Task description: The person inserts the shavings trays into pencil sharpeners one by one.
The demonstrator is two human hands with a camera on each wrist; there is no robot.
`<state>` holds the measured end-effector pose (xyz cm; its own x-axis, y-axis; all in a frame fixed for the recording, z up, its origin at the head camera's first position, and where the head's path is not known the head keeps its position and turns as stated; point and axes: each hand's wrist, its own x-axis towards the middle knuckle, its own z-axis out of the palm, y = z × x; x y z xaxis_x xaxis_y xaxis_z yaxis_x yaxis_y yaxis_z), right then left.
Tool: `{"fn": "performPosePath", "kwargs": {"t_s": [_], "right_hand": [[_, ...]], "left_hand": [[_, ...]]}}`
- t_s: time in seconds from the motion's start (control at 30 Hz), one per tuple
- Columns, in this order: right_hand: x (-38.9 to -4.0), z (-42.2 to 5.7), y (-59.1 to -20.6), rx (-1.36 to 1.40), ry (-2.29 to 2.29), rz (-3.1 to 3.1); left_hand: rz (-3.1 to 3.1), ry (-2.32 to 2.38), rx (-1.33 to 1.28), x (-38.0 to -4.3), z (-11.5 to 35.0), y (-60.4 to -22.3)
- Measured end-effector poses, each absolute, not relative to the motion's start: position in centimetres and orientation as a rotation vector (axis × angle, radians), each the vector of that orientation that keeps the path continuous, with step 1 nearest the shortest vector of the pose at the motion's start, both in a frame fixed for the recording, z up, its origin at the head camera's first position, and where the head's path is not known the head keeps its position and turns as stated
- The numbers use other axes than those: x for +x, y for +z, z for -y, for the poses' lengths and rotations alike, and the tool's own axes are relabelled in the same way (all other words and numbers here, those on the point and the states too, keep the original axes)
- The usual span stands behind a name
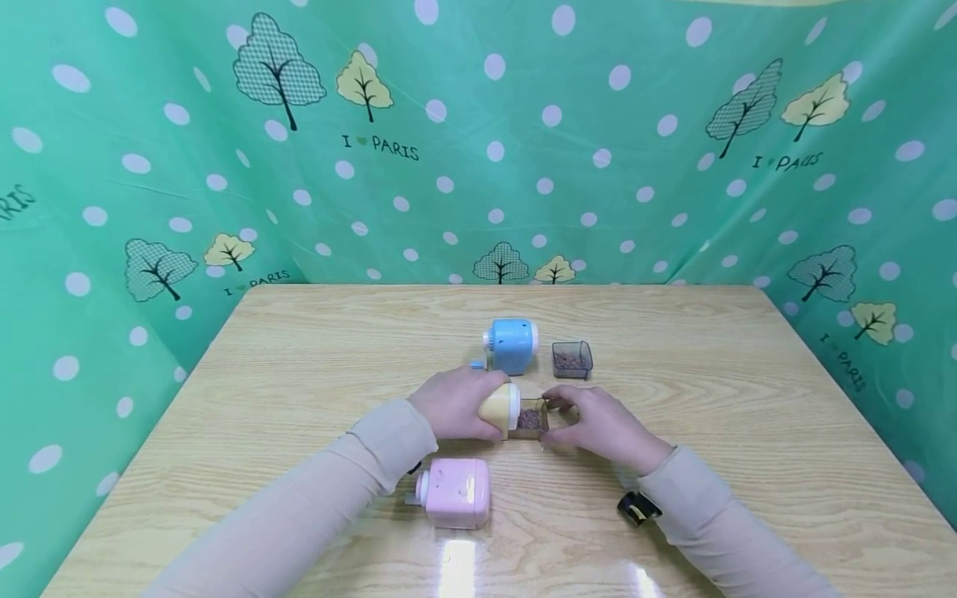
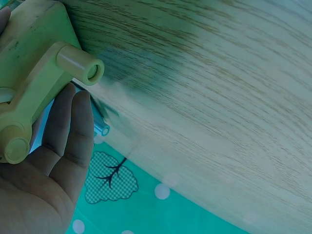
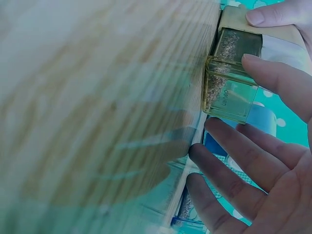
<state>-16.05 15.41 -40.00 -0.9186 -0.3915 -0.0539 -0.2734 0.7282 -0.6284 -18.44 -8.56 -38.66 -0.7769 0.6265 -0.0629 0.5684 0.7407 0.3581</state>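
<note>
A yellow crank pencil sharpener (image 1: 495, 407) lies on the table, gripped by my left hand (image 1: 458, 404). Its crank handle (image 2: 80, 63) shows in the left wrist view, beside that hand's fingers. From the sharpener's white-rimmed front juts a clear yellowish shavings drawer (image 3: 231, 95), partly out, with dark shavings inside. My right hand (image 1: 601, 422) has thumb and index finger at opposite sides of this drawer's outer end, pinching it; the other fingers spread loosely. Part of the sharpener's body is hidden behind the left hand.
A blue pencil sharpener (image 1: 512, 347) stands just behind the hands. To its right sits a separate greyish drawer (image 1: 571, 360) holding shavings. Nearer, beside my left forearm, is a pink pencil sharpener (image 1: 459, 493). A green patterned cloth (image 1: 538, 166) hangs behind the wooden table (image 1: 718, 365).
</note>
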Motion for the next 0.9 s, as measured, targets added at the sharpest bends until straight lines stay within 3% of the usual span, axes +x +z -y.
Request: {"fn": "performPosePath", "kwargs": {"t_s": [0.9], "right_hand": [[-16.49, -14.95, -40.44, -0.597, -0.943, -2.747]], "left_hand": [[-2.751, 0.49, 0.95, -18.5, 8.58, -38.61]]}}
